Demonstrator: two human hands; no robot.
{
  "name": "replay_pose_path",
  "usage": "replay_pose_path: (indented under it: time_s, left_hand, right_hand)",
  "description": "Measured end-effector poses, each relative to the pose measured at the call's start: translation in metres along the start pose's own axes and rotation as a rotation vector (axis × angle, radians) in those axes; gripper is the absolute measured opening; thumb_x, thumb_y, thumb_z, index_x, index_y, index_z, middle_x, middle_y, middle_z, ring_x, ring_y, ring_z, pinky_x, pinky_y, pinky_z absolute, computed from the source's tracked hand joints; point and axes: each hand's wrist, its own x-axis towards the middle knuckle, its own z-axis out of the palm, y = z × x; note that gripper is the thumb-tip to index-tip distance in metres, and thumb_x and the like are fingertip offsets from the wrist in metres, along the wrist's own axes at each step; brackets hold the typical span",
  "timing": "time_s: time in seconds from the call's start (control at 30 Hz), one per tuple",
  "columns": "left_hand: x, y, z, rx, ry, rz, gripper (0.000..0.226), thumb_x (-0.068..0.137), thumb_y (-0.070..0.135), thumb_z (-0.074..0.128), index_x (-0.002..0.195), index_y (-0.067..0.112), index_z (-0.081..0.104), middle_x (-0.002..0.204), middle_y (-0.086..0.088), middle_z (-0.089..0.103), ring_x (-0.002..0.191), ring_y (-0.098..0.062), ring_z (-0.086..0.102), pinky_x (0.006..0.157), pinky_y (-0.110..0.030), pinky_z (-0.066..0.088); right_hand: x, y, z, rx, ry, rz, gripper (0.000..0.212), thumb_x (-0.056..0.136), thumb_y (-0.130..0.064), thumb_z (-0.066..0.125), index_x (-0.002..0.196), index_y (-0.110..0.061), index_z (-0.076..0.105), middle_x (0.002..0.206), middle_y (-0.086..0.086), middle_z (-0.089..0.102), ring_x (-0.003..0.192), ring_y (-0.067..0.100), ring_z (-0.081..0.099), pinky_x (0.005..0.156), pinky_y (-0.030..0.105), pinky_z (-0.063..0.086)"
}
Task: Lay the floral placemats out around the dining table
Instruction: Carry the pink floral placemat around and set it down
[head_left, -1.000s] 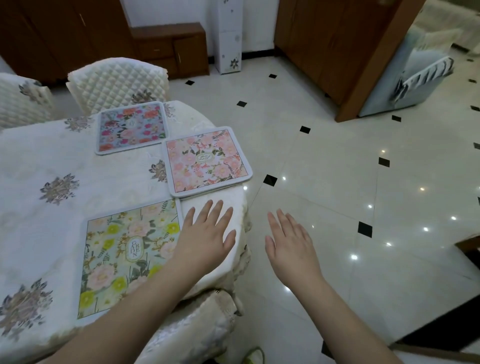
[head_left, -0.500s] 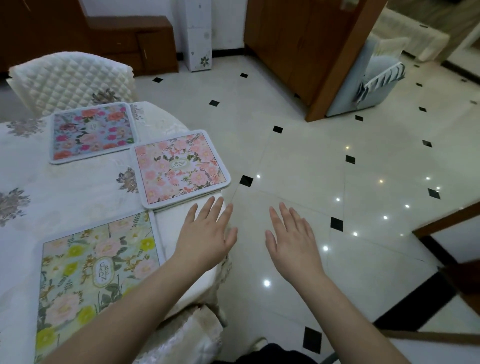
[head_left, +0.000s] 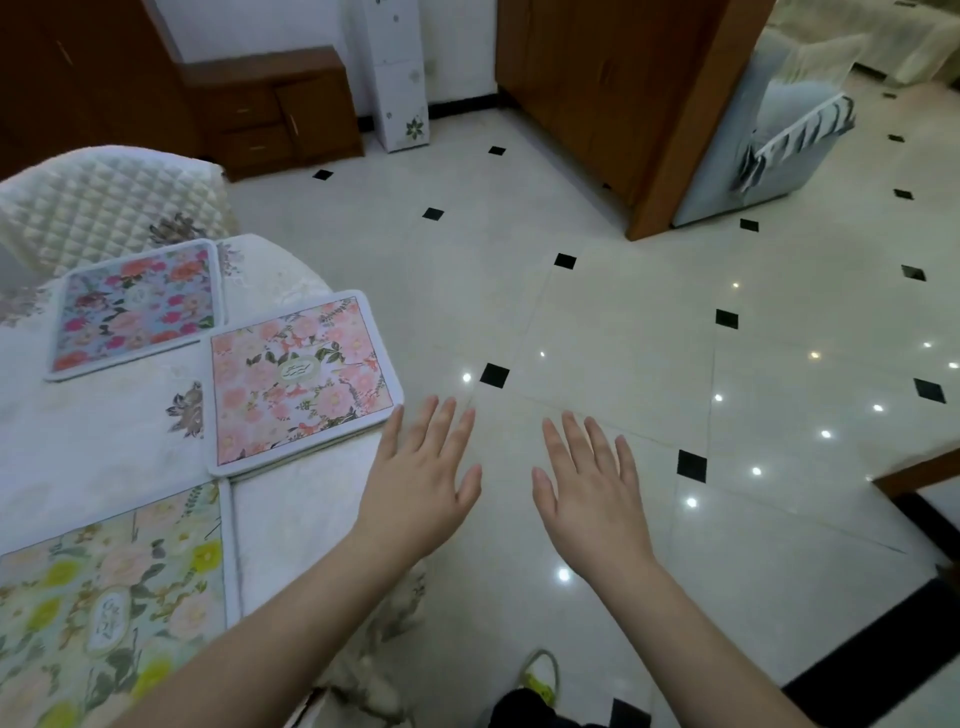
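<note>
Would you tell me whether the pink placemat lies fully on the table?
Not quite: the pink placemat lies flat, one corner overhanging the table edge.

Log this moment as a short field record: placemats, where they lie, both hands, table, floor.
placemats on table: three in view
pink placemat: at the table edge, one corner past it
blue placemat: further back, by the quilted chair
yellow placemat: nearest, partly cut off by the frame
left hand: open, flat, empty, beside the table edge
right hand: open, empty, over the floor
table: covered with a white floral cloth
floor: pale glossy tiles, black diamonds
</note>
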Motion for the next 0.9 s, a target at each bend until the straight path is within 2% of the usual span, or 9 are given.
replay_pose_path:
  time_s: [0.13, 0.33, 0.5, 0.9]
  left_hand:
    - [0.028, 0.027, -0.004, 0.008, 0.041, -0.035, 0.063, 0.094, 0.046, 0.031, 0.143, 0.011, 0.050, 0.146, -0.011, 0.050, 0.139, -0.030, 0.042, 0.114, -0.049, 0.017]
    - [0.061, 0.031, -0.006, 0.034, 0.039, -0.108, 0.064, 0.095, 0.046, 0.027, 0.145, 0.012, 0.047, 0.149, -0.010, 0.047, 0.141, -0.028, 0.040, 0.115, -0.047, 0.015]
    - [0.091, 0.012, 0.000, 0.033, 0.036, -0.189, 0.063, 0.095, 0.045, 0.028, 0.146, 0.013, 0.045, 0.150, -0.008, 0.047, 0.141, -0.025, 0.039, 0.117, -0.045, 0.011]
    - [0.188, -0.062, 0.011, -0.029, 0.097, -0.320, 0.062, 0.094, 0.045, 0.030, 0.142, 0.012, 0.051, 0.146, -0.011, 0.050, 0.137, -0.032, 0.044, 0.112, -0.045, 0.017]
  right_hand:
    - [0.026, 0.030, -0.008, 0.017, 0.023, -0.047, 0.059, 0.099, -0.044, 0.023, 0.147, -0.017, 0.042, 0.152, 0.005, 0.042, 0.142, 0.026, 0.035, 0.114, 0.047, 0.012]
    - [0.069, 0.048, -0.012, 0.025, 0.060, -0.102, 0.058, 0.099, -0.042, 0.024, 0.149, -0.016, 0.038, 0.152, 0.005, 0.043, 0.143, 0.026, 0.034, 0.115, 0.047, 0.012]
    - [0.113, 0.042, -0.006, 0.031, 0.052, -0.158, 0.059, 0.099, -0.042, 0.023, 0.150, -0.015, 0.035, 0.152, 0.005, 0.041, 0.144, 0.026, 0.033, 0.115, 0.047, 0.011]
    - [0.244, 0.009, -0.004, -0.048, 0.066, -0.275, 0.058, 0.097, -0.040, 0.028, 0.147, -0.014, 0.041, 0.151, 0.007, 0.043, 0.141, 0.028, 0.037, 0.115, 0.048, 0.014]
